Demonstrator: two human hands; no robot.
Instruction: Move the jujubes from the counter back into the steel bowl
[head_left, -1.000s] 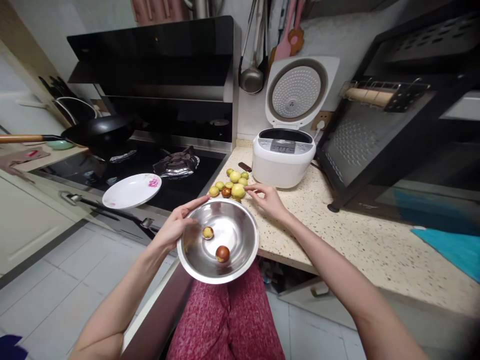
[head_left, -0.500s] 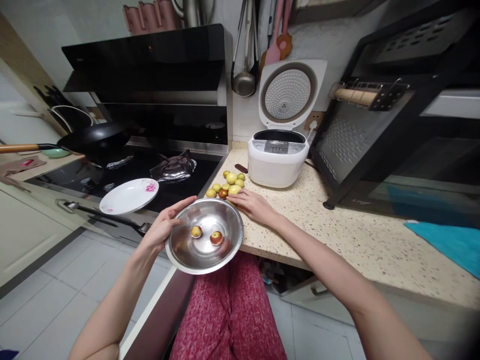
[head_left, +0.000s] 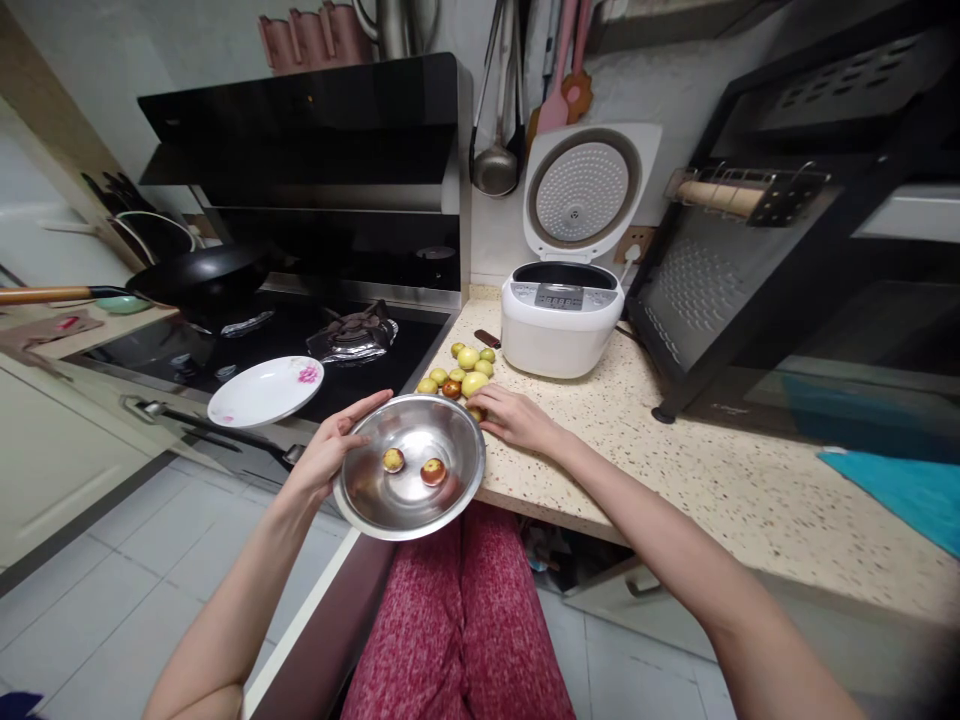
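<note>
My left hand (head_left: 330,445) grips the left rim of a shiny metal bowl (head_left: 375,500), thumb over the edge. The bowl is held tilted towards me above my lap, just off the counter's front edge. Inside it lie two jujubes, one yellowish with brown patches (head_left: 393,460) and one mostly red-brown (head_left: 433,472). Beyond the far rim, several green-yellow jujubes (head_left: 474,384) sit bunched on the counter, a red-brown one (head_left: 451,389) among them. My right hand (head_left: 514,415) reaches the near right of this bunch, its fingertips closed on a jujube (head_left: 477,412) that they partly cover.
A white rice cooker (head_left: 559,335) stands behind the jujubes with its lid up. A flowered white plate (head_left: 262,392) rests at the hob's front edge. A black wok (head_left: 199,275) is on the left burner. A dark oven (head_left: 787,370) and a blue cloth (head_left: 896,495) are at right.
My right hand has slid down slightly towards me, from the big yellow-green jujube to a lower one by the bowl rim. The bowl and its two jujubes stay nearly as they were.
</note>
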